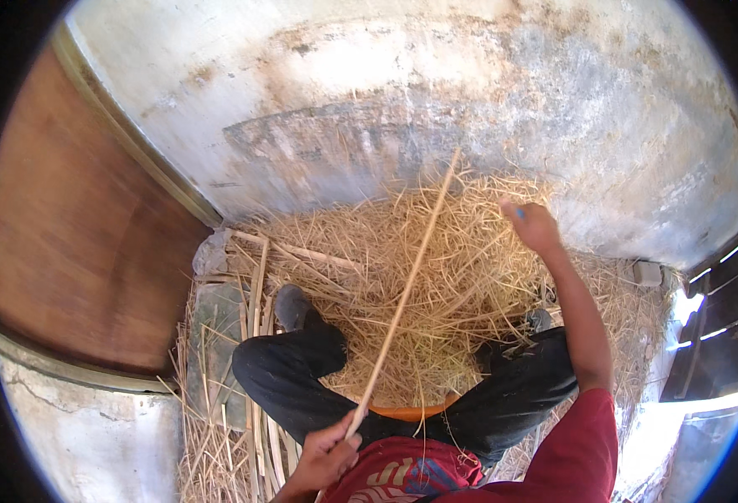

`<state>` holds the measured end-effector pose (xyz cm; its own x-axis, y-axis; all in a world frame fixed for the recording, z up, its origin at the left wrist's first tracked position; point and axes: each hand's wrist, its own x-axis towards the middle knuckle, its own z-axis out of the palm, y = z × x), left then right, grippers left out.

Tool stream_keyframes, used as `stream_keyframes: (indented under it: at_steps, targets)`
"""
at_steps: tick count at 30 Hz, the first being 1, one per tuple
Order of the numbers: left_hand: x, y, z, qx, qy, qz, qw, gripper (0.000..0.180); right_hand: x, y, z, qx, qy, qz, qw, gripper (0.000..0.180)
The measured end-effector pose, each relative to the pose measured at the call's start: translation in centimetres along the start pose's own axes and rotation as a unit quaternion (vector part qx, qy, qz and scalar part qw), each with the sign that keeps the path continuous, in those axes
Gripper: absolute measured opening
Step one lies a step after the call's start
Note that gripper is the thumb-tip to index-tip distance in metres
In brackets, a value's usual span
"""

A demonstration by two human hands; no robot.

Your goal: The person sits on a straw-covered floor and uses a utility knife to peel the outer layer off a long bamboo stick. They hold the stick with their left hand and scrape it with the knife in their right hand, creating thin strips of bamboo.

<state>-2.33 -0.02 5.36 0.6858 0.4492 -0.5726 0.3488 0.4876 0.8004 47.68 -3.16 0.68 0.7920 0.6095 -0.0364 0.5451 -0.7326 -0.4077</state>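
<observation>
My left hand [328, 453] is closed round the lower end of a long, thin bamboo strip [411, 281], just in front of my red shirt. The strip slants up and away to the right, its far tip close to the wall. Farther out, over the heap of pale shavings [444, 285], my right hand [535, 226] is raised with its fingers curled. A small bit of blue shows at those fingers; what it belongs to I cannot make out. The right hand is apart from the strip.
Several loose strips [257, 293] lie left of my bent legs, by a grey slab [211, 348]. A stained wall [369, 126] rises behind the shavings, and a brown door [92, 235] stands at left. An orange edge [402, 413] shows between my thighs. A small block [647, 273] sits far right.
</observation>
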Motion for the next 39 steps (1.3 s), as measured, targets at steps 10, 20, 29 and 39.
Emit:
stream_keyframes:
  at_steps: [10, 20, 29, 39]
  targets:
    - [3.3, 3.1, 3.1, -0.164, -0.054, 0.055, 0.983, 0.046, -9.9, -10.2, 1.7, 0.057, -0.088, -0.258, 0.96, 0.072]
    - [2.6, 1.8, 2.6, -0.002, 0.0, 0.117, 0.993, 0.047, -9.9, -11.2, 2.5, 0.002, -0.029, -0.334, 0.942, 0.068]
    - [2.6, 2.6, 2.4, 0.071, 0.016, 0.158, 0.985, 0.047, -12.1, -11.9, 3.0, -0.014, -0.039, -0.36, 0.932, 0.073]
    - [2.0, 1.7, 2.0, 0.09, 0.041, 0.175, 0.98, 0.046, -12.2, -12.2, 3.4, -0.03, -0.126, -0.335, 0.933, 0.088]
